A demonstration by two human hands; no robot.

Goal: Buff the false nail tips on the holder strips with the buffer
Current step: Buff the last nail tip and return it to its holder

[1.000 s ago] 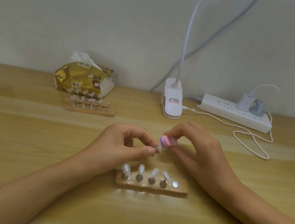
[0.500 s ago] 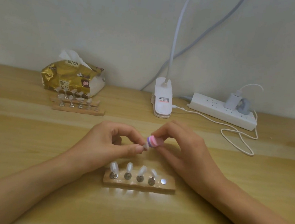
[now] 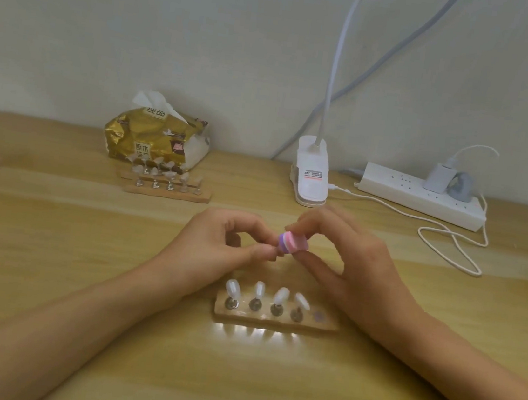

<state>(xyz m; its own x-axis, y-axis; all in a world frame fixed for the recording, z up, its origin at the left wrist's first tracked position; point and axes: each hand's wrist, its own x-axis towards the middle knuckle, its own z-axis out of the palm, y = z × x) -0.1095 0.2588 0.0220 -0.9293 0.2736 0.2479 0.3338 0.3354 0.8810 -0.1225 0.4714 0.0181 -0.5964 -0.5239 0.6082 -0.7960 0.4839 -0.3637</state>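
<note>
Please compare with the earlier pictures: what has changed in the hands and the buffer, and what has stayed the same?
The right hand slid the buffer slightly left, against the fingertips of the left hand; the nail tip pinched there, visible before, is now covered. Both grips held; nothing was taken or released. The near holder strip keeps four tips and one bare spot; nothing else moved.

Small layered buffer block (image 3: 294, 242): purple, pink, peach bands.
Crinkled foil tissue pack (image 3: 153, 143): gold, white tissue.
Long plastic power strip (image 3: 419, 199): white.
Wooden table (image 3: 51, 240): pale streaked grain.
</note>
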